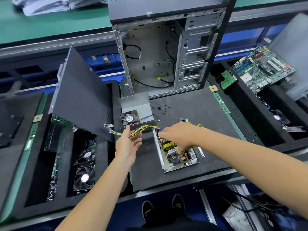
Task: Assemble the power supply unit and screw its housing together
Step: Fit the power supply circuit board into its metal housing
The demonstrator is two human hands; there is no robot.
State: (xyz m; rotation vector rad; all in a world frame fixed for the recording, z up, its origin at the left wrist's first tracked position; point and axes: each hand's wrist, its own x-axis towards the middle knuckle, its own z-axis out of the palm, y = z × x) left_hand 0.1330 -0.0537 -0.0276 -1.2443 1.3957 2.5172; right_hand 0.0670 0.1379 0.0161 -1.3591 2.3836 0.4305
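The power supply's lower housing (160, 153) lies open on the black mat (196, 104), with its circuit board (175, 154) exposed. My right hand (179, 135) reaches down onto the board, fingertips touching the components. A yellow and black cable bundle (140, 130) runs from the board to the left, across the upturned palm of my left hand (129, 144), whose fingers stay relaxed under it. Behind the bundle stands the grey housing cover (135, 104) with a small black fan (130, 117) in it. Several small black screws (162, 110) lie loose on the mat.
An open computer case (160, 52) stands at the back of the mat. A dark side panel (80, 95) leans at the left. Foam trays hold fans (85, 178) at the left and a motherboard (263, 67) at the right. A memory stick (221, 102) lies along the mat's right edge.
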